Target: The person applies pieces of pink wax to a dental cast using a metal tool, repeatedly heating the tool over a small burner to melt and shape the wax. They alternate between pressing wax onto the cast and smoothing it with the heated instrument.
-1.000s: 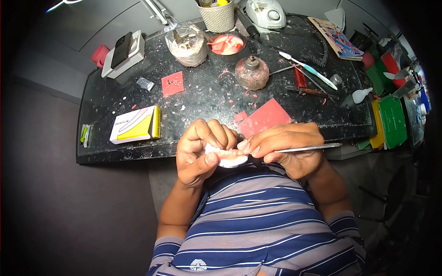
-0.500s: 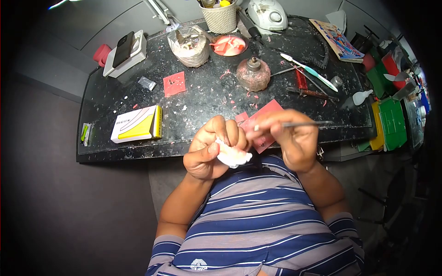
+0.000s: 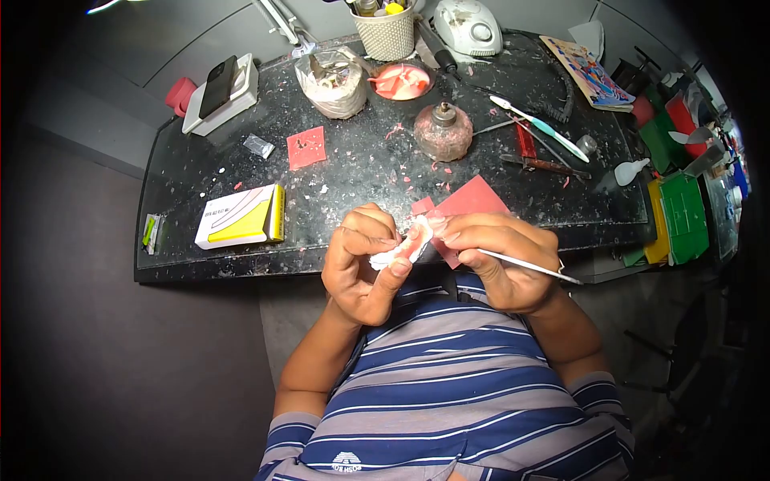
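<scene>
My left hand is closed around a small white plaster dental cast with pink wax on it, thumb against its near side. In my right hand a slim metal wax-carving instrument lies between thumb and fingers, its shaft pointing out to the right. The right fingertips come right up to the right end of the cast. Beyond the hands, a pink wax sheet lies at the front edge of the black worktop, partly hidden by my right hand.
A spirit lamp stands mid-table, with a bowl of pink wax behind it. A plaster-filled bag, a yellow-white box and a wax square are left. On the right lie a toothbrush and metal tools.
The cast has been turned and tipped up, showing more pink. My right hand has come closer to it, and the instrument has swung from near level to sloping down to the right.
</scene>
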`<state>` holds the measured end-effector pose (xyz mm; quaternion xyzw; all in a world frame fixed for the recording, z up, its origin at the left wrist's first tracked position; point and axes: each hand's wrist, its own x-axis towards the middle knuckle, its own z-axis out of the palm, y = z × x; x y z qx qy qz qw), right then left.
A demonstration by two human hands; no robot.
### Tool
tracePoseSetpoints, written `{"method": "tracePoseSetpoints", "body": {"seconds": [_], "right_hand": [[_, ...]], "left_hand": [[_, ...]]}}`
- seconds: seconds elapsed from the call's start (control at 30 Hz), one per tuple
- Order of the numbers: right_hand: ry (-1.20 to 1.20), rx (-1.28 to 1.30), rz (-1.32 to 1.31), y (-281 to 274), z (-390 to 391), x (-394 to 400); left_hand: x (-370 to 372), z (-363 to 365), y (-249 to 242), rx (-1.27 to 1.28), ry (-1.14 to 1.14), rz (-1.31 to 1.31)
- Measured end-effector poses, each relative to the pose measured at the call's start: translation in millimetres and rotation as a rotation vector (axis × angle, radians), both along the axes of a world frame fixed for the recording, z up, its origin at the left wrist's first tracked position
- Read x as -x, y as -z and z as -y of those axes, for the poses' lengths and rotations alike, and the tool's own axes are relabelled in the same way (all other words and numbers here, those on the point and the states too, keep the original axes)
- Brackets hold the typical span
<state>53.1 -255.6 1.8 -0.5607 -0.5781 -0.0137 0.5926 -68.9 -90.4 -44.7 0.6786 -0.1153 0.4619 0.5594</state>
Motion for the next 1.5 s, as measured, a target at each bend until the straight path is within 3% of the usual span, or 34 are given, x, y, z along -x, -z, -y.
{"method": "tracePoseSetpoints", "body": {"seconds": [0.5, 0.57, 0.67, 0.8, 0.87, 1.1, 1.2, 1.27, 1.3, 1.37, 1.5], "right_hand": [[0.026, -0.009, 0.057, 0, -2, -2], [0.091, -0.085, 0.214, -3, -9, -23], [0.409, -0.049, 0.176, -14, -27, -54], [0.421, -0.063, 0.056, -13, -44, -72], [0.379, -0.036, -0.169, -9, -47, -72], [0.390, -0.030, -0.169, -6, -47, -72], [0.331, -0.025, -0.296, -7, -41, -63], [-0.108, -0.023, -0.489, -14, -27, -46], [-0.135, 0.018, -0.226, -20, -19, -44], [-0.149, 0.026, -0.119, -27, -10, -29], [-0.186, 0.073, -0.056, -31, -1, -17]], "left_hand": [[1, -8, -2, -0.276, -0.095, 0.029], [0, -8, -1, -0.214, -0.083, 0.030], [-3, -8, 0, -0.152, -0.067, 0.027], [-2, -7, 0, -0.154, -0.081, 0.016], [-1, -7, 1, -0.131, -0.069, 0.014], [-2, -8, -1, -0.118, -0.060, 0.028], [2, -4, -6, -0.031, -0.055, -0.010], [5, -1, -14, 0.319, 0.172, -0.057], [7, -2, -17, 0.322, 0.165, -0.059], [11, -3, -22, 0.422, 0.313, -0.088], [13, -1, -24, 0.441, 0.339, -0.072]]}}
